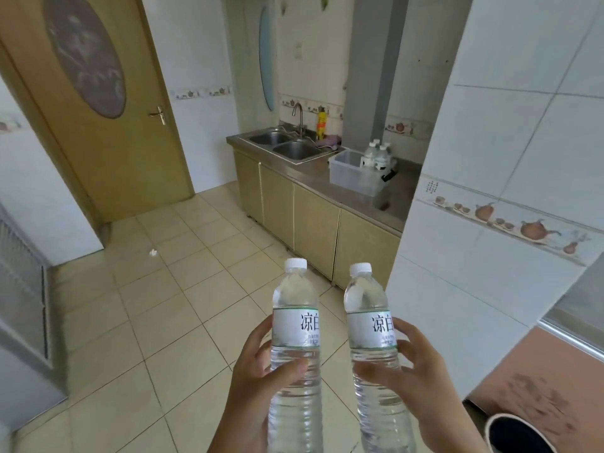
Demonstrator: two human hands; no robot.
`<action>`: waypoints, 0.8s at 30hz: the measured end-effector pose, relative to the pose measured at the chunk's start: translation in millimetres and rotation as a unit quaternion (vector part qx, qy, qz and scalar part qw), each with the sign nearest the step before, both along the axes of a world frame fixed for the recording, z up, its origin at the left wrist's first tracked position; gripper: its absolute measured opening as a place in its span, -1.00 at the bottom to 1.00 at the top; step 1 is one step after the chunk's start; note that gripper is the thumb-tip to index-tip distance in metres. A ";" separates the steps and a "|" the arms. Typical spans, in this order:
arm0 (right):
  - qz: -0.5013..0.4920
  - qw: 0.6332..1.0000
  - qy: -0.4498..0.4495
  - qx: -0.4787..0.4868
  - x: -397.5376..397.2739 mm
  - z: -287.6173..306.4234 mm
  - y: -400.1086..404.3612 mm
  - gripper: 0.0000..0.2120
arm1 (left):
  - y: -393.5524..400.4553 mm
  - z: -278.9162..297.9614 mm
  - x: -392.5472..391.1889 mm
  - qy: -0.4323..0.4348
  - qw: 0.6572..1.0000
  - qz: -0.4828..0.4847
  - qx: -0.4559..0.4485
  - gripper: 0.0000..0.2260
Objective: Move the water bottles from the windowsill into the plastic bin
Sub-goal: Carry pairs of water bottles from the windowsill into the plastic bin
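Tiled floor (pixel 130 322), hands (pixel 261 371) gripping bottles (pixel 295 322)

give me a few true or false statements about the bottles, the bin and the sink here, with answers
1. Each hand holds one clear plastic water bottle with a white cap: left hand on the left bottle, right hand on the right bottle. True.
2. The translucent plastic bin sits on the floor. False: it is on the steel counter.
3. The bin already holds bottles. True.
4. The held bottles are uncapped. False: both caps are on.
5. The double steel sink lies right of the bin. False: left.
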State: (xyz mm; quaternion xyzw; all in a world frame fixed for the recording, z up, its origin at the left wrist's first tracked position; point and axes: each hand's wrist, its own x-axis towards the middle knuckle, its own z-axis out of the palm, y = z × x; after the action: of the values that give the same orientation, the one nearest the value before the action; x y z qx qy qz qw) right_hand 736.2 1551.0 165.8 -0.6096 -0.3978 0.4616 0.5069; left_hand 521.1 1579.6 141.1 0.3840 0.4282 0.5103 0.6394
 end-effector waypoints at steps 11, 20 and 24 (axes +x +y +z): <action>-0.021 1.000 0.006 0.003 -2.3 6.3 235.3 -0.30 | 257.9 12.6 9.0 -0.003 0.999 -0.044 0.011 -0.21; -0.054 0.999 -0.001 0.008 45.9 0.9 409.5 -0.28 | 438.2 11.1 49.7 -0.006 0.996 -0.085 0.007 -0.18; -0.072 0.997 -0.002 0.016 80.0 -6.3 496.2 -0.28 | 519.7 4.3 83.9 -0.005 0.996 -0.091 0.012 -0.19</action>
State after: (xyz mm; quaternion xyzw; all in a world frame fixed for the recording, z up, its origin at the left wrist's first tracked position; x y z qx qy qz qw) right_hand 816.1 2047.2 159.6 -0.6293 -0.3612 0.4162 0.5480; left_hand 605.0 2099.3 145.4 0.4264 0.3823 0.4566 0.6808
